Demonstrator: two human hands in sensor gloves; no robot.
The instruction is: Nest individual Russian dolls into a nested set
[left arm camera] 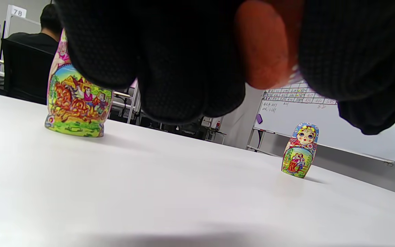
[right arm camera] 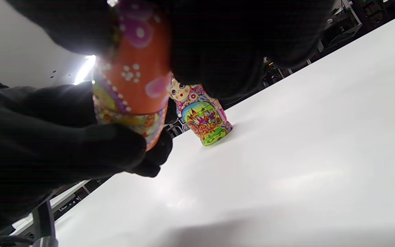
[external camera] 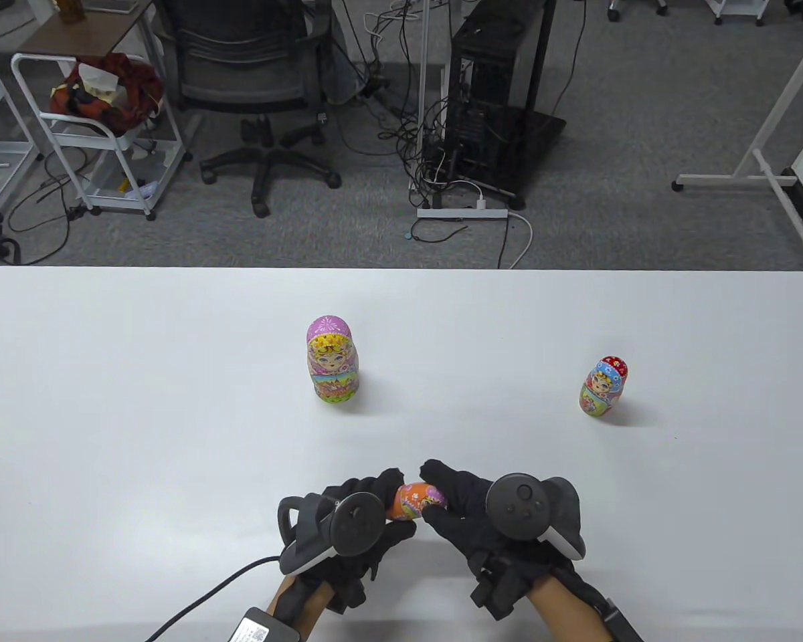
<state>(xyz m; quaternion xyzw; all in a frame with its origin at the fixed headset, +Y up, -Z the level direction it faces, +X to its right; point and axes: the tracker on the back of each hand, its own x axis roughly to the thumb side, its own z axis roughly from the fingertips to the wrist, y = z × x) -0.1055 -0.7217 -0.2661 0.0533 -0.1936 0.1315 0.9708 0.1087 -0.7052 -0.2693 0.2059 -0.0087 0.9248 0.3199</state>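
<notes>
Low in the centre of the table view, the left hand (external camera: 348, 528) and right hand (external camera: 488, 515) grasp opposite ends of an orange painted wooden nesting doll (external camera: 416, 501), lying sideways above the white table (external camera: 140, 401) — a grip that suits twisting its halves apart. The tall pink-headed doll (external camera: 332, 358) at mid-frame and the small red-scarfed doll (external camera: 604, 387) at right stand upright, well apart, probably awaiting nesting.

Black knit gloves (external camera: 468, 515), grey trackers (external camera: 523, 506)
</notes>
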